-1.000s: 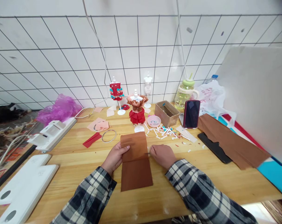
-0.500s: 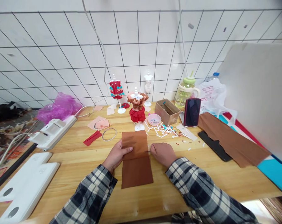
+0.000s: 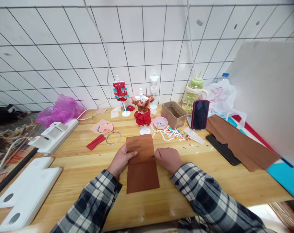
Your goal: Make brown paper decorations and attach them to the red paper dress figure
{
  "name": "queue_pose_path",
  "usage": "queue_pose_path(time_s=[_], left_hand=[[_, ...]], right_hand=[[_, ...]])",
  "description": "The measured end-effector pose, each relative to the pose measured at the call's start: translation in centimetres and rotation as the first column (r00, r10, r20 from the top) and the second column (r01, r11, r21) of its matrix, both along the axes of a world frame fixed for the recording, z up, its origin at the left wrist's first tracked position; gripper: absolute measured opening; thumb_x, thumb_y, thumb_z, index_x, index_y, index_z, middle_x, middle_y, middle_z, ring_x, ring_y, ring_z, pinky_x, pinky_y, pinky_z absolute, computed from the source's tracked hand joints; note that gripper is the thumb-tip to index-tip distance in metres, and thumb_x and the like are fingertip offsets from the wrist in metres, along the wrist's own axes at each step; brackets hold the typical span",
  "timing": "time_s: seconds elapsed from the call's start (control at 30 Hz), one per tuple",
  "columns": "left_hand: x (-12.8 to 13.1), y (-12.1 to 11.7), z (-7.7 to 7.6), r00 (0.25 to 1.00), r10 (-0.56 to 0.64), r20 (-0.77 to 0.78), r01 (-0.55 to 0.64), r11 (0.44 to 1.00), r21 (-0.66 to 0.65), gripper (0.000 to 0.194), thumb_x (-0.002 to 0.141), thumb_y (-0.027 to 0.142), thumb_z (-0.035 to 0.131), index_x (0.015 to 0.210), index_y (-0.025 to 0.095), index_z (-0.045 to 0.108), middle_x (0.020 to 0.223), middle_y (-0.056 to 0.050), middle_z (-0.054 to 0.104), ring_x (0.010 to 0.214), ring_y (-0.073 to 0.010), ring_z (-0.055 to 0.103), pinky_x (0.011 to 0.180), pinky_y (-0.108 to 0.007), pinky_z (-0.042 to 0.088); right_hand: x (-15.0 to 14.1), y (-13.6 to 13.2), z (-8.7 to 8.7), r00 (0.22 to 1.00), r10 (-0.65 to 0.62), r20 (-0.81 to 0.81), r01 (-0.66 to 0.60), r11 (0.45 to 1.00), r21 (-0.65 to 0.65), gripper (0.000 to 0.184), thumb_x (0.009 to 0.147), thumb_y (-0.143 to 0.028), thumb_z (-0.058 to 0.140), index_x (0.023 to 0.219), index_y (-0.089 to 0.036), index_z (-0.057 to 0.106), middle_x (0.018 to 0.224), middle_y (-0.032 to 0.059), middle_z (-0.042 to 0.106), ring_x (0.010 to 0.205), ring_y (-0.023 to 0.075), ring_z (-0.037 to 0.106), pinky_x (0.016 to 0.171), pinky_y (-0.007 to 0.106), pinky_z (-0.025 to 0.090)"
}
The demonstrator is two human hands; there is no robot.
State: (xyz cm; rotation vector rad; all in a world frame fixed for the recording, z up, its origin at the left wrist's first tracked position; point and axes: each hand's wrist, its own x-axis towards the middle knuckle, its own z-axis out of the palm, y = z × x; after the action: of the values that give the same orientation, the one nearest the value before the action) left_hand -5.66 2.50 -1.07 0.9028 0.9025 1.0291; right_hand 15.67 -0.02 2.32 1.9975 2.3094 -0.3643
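Observation:
A folded piece of brown crepe paper point(image 3: 143, 178) lies in front of me, its upper flap lighter and its lower part darker. My left hand point(image 3: 122, 158) grips the flap's left edge, thumb on top and fingers behind. At the opposite edge, my right hand point(image 3: 168, 159) is closed in a fist around a thin tool. Only the tool's narrow dark tip point(image 3: 153, 156) shows, at the paper's right edge near the fold; the rest is hidden in the fist. Beyond the paper stands a small white dress form point(image 3: 142, 111) in a red skirt and brown petal-like collar.
Two more dress forms stand behind, one in red ruffles point(image 3: 120, 94). A cardboard box point(image 3: 174, 116), pink dish point(image 3: 160, 122), scattered white sticks, a phone point(image 3: 199, 115) and a drink bottle point(image 3: 194, 94) are at the back right. A wire ring point(image 3: 113, 138) and paper scraps lie left.
My right hand has shifted slightly left, bringing the tool's tip over the paper's right edge. My left hand keeps its grip on the paper. The view has tilted a little.

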Motion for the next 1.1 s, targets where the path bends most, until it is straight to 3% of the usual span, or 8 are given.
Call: queue_pose_path(time_s=[0.43, 1.1], left_hand=[[-0.02, -0.07, 0.18, 1.000, -0.007, 0.016, 0.007, 1.000, -0.022, 0.045, 0.066, 0.024, 0.079, 0.108, 0.015, 0.066, 0.109, -0.011, 0.071, 0.099, -0.0272, 0.067, 0.096, -0.043, 0.047], [0.23, -0.36, 0.62, 0.999, 0.011, 0.042, -0.009, 0.998, -0.055, 0.047, 0.065, 0.022, 0.080, 0.109, 0.014, 0.066, 0.107, -0.011, 0.072, 0.101, -0.0280, 0.066, 0.097, -0.043, 0.047]], right_hand=[[-0.20, -0.15, 0.60, 1.000, -0.011, 0.021, 0.011, 0.999, -0.034, 0.043, 0.097, -0.035, 0.027, 0.089, -0.021, 0.067, 0.089, 0.0082, 0.072, 0.083, 0.0212, 0.068, 0.068, 0.029, 0.041], [-0.84, -0.72, 0.34, 1.000, -0.005, 0.009, 0.005, 1.000, 0.022, 0.043, 0.097, -0.034, 0.027, 0.089, -0.021, 0.068, 0.087, 0.0097, 0.072, 0.081, 0.0222, 0.068, 0.067, 0.031, 0.044]])
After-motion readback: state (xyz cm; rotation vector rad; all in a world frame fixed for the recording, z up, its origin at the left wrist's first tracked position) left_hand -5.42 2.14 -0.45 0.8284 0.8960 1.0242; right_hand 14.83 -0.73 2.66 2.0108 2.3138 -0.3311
